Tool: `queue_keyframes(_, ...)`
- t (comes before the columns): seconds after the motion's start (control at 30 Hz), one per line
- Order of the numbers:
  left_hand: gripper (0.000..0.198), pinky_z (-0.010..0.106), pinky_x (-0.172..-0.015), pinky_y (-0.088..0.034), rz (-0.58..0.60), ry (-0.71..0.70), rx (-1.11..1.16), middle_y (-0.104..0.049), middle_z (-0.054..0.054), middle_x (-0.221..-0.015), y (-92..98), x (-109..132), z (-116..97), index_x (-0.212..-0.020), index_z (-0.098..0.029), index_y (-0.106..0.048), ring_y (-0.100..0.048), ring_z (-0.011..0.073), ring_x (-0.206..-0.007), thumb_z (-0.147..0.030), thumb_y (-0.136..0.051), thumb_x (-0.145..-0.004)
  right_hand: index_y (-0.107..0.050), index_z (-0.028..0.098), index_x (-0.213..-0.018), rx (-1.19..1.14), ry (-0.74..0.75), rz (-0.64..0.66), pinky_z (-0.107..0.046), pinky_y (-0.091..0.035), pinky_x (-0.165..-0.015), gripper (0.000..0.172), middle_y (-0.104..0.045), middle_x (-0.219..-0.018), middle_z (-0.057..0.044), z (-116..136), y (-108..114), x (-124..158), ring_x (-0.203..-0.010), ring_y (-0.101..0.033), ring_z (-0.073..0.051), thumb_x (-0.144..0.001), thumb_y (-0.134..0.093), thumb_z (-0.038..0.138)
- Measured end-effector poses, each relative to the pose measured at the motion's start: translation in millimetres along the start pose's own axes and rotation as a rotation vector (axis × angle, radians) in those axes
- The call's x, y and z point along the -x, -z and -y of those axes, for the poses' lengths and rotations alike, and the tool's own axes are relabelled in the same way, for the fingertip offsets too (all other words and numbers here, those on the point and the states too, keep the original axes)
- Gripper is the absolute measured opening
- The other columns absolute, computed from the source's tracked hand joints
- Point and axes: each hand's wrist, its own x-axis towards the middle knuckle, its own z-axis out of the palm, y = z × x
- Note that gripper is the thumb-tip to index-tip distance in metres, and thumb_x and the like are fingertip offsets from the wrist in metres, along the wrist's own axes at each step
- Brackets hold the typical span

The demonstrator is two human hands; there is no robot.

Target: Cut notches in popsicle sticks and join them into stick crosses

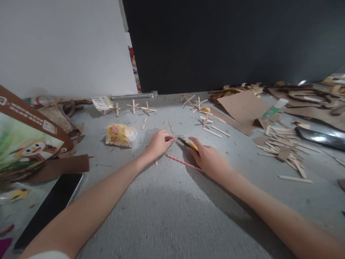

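Observation:
Near the middle of the grey table, my left hand [161, 143] is closed in a pinch on the end of a small thin wooden stick [176, 138]. Wrapped round a black-and-yellow utility knife [191, 144], my right hand [211, 158] points its tip at that stick, close to my left fingertips. A pink-and-white twisted strip [183, 162] lies on the table just below both hands. Short pieces of wooden stick [171, 126] rest beyond my left hand, and another pokes out under its wrist.
Several crossed-stick shapes [134, 106] stand at the back. A yellow packet [121, 135] and a phone [51, 205] are on the left, beside a printed carton [29, 140]. Loose sticks [285, 144], a glue stick [275, 109] and brown cardboard [239, 109] lie on the right.

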Motion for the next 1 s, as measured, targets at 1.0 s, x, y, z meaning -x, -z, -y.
queue_keyframes(1.0,0.014,0.031,-0.077,-0.052,-0.015,-0.015,0.041,-0.078,0.005,-0.086,-2.3,-2.7,2.4,-0.09,-0.021,-0.085,-0.07,0.0182,-0.081,-0.014,-0.074,-0.092,-0.06,0.025,-0.154,0.063,0.096,-0.233,-0.027,-0.027,-0.051,0.052,-0.075,-0.066,-0.003,9.0,-25.2,3.7,-0.05,-0.062,-0.016,-0.103,-0.05,0.024)
